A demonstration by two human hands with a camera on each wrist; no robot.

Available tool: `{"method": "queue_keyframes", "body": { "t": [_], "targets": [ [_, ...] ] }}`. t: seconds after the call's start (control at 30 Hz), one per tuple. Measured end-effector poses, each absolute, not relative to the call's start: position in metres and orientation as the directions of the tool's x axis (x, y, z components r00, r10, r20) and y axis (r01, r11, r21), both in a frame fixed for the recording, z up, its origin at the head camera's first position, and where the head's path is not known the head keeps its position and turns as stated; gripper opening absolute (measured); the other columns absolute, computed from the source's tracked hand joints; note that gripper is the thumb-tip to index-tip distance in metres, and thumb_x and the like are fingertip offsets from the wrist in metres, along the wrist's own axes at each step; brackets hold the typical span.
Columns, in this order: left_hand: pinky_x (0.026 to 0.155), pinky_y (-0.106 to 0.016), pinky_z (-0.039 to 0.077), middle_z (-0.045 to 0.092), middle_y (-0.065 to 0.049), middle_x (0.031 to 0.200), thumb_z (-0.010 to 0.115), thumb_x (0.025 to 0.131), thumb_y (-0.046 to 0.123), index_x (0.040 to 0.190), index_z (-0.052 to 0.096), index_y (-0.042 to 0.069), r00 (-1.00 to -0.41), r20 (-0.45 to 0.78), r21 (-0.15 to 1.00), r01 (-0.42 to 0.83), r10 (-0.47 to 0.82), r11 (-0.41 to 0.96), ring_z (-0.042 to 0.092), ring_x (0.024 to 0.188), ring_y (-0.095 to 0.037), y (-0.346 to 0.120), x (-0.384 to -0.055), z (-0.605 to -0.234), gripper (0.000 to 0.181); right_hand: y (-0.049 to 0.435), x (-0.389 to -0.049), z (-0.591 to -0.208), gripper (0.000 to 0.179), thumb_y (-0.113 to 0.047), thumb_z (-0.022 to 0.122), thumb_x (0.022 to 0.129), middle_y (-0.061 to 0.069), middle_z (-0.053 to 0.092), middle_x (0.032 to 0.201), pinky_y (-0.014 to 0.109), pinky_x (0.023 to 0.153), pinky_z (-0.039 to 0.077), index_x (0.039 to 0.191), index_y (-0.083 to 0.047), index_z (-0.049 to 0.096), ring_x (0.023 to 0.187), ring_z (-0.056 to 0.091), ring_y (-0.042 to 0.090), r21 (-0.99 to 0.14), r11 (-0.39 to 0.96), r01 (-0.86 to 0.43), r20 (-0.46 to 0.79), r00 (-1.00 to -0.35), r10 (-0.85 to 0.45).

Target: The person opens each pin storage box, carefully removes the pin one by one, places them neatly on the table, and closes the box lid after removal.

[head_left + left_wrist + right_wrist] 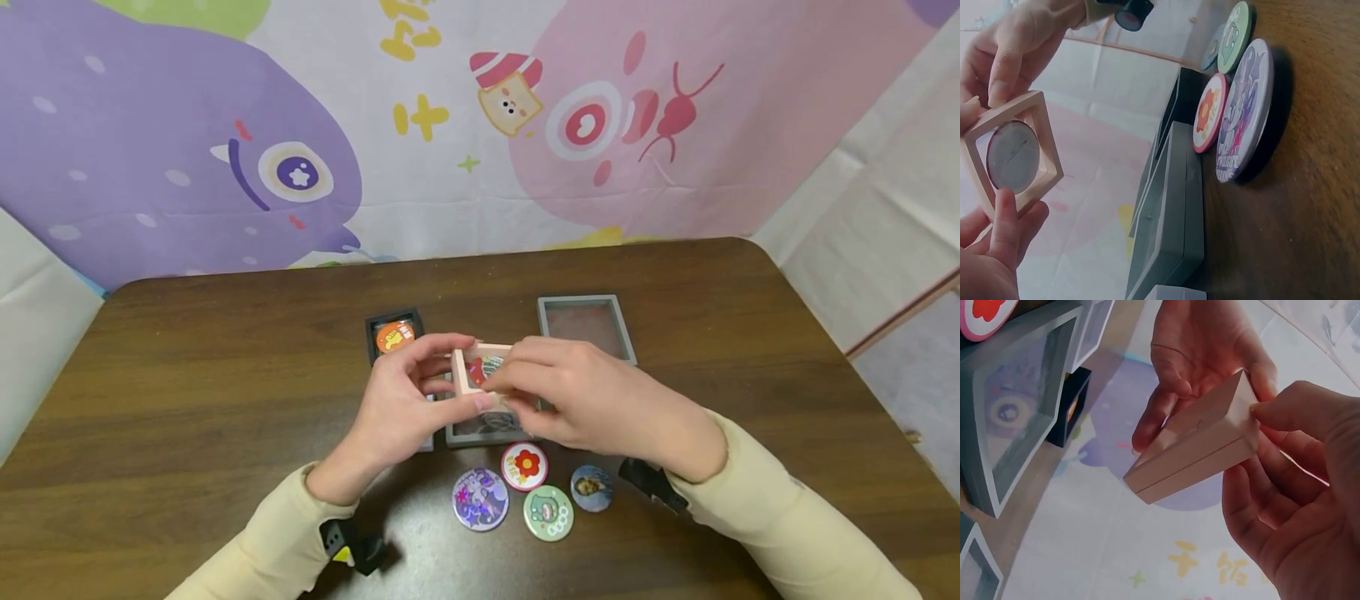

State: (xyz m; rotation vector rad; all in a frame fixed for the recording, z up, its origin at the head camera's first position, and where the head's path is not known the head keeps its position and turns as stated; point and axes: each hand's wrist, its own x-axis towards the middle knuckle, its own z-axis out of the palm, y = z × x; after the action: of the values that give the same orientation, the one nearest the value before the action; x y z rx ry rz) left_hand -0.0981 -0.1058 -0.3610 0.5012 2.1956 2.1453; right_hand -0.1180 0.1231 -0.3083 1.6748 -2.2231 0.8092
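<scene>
Above the table, both hands hold a small square pale pink display frame, its side marked by a seam in the right wrist view. Inside it is a round badge; the left wrist view shows its grey back, and part of a red and green front appears in the head view. My left hand grips the frame from the left, thumb along the near edge and fingers at the far side. From the right, my right hand pinches the frame's edge, its fingers covering part of the badge.
Under the hands lies a grey frame; another grey frame is at back right. A black frame with an orange badge sits back left. Nearer lie purple, red-flower, green and blue badges.
</scene>
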Motion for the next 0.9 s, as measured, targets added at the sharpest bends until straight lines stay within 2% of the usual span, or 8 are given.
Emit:
{"method": "queue_keyframes", "body": {
  "t": [0.17,0.4,0.6,0.77,0.9],
  "targets": [
    [0.074,-0.040,0.060,0.069,-0.013,0.115,0.084,0.076,0.005,0.124,0.064,0.000,-0.952,0.175,0.982,0.186,0.250,0.019,0.072,0.086,-0.027,-0.106,-0.098,-0.360,0.052,0.123,-0.119,-0.309,0.026,0.003,0.067,0.082,-0.002,0.064,0.095,0.020,0.071,0.048,0.105,-0.010,0.070,0.081,0.056,0.008,-0.289,0.187,-0.939,0.499,-0.314,-0.807],
    [0.072,-0.038,0.060,0.068,-0.021,0.114,0.082,0.078,0.004,0.125,0.063,-0.001,-0.950,0.137,0.990,0.143,0.282,0.000,0.072,0.082,-0.027,-0.105,-0.096,-0.359,0.051,0.126,-0.121,-0.307,0.026,0.002,0.070,0.083,-0.003,0.065,0.095,0.019,0.068,0.048,0.106,-0.010,0.071,0.079,0.055,0.007,-0.330,0.151,-0.932,0.499,-0.308,-0.810],
    [0.071,-0.038,0.060,0.071,-0.014,0.111,0.086,0.074,0.006,0.123,0.065,0.002,-0.949,0.178,0.980,0.195,0.261,0.041,0.072,0.083,-0.024,-0.102,-0.093,-0.359,0.053,0.124,-0.116,-0.307,0.027,0.004,0.066,0.080,-0.003,0.064,0.092,0.017,0.066,0.046,0.103,-0.009,0.072,0.077,0.054,0.007,-0.302,0.182,-0.936,0.484,-0.315,-0.817],
    [0.071,-0.041,0.060,0.072,-0.011,0.109,0.087,0.072,0.006,0.121,0.066,0.003,-0.955,0.171,0.981,0.189,0.242,0.053,0.072,0.080,-0.025,-0.100,-0.092,-0.360,0.054,0.123,-0.111,-0.307,0.025,0.004,0.064,0.078,-0.002,0.063,0.091,0.018,0.068,0.047,0.099,-0.008,0.071,0.079,0.054,0.008,-0.260,0.219,-0.941,0.475,-0.322,-0.819],
    [0.073,-0.040,0.060,0.071,-0.009,0.111,0.087,0.073,0.005,0.121,0.066,0.004,-0.955,0.185,0.979,0.201,0.233,0.045,0.072,0.087,-0.025,-0.099,-0.092,-0.361,0.053,0.122,-0.111,-0.307,0.025,0.004,0.065,0.078,-0.002,0.062,0.091,0.019,0.070,0.048,0.099,-0.008,0.070,0.080,0.054,0.009,-0.255,0.221,-0.942,0.475,-0.320,-0.820]
  ]
}}
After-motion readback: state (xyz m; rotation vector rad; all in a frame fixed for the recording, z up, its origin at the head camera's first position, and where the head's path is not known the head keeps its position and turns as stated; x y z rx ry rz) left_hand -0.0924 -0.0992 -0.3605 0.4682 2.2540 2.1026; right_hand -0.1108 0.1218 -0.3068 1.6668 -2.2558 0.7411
